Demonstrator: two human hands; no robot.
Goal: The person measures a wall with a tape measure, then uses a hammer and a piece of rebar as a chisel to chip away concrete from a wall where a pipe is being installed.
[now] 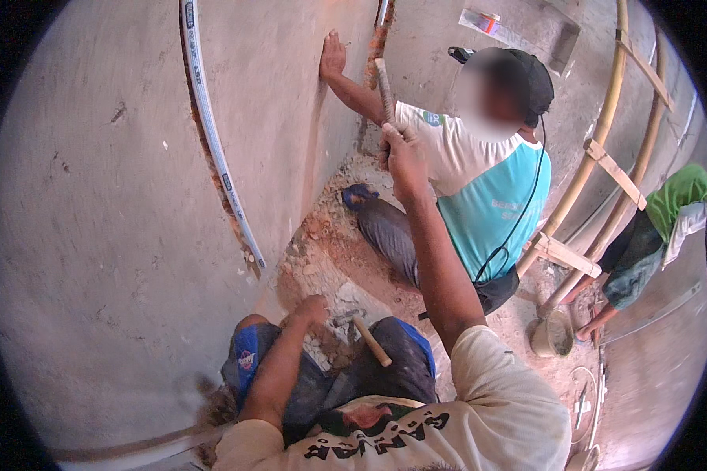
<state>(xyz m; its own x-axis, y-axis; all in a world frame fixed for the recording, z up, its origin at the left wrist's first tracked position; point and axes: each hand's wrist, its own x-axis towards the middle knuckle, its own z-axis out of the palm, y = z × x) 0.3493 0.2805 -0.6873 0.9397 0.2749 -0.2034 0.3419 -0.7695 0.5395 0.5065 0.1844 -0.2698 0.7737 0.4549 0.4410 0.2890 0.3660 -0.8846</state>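
My right hand (401, 157) is raised, its fingers wrapped round a ribbed metal rod (383, 86) that points up beside the co-worker's shoulder. My left hand (314, 308) is low by my left knee, over the rubble, with its fingers curled; whether they hold anything is too small to make out. A hammer (371, 339) with a pale wooden handle lies between my legs, near my left hand. A white-grey conduit (222, 162) runs down a chased groove in the left wall, ending above my left hand.
A co-worker (487, 200) in a teal-white shirt and cap sits ahead, one hand against the wall. Another person (672, 208) in green bends at the right. A bamboo ladder (597, 141) leans there; a bucket (551, 334) and cables stand or lie on the floor beside it.
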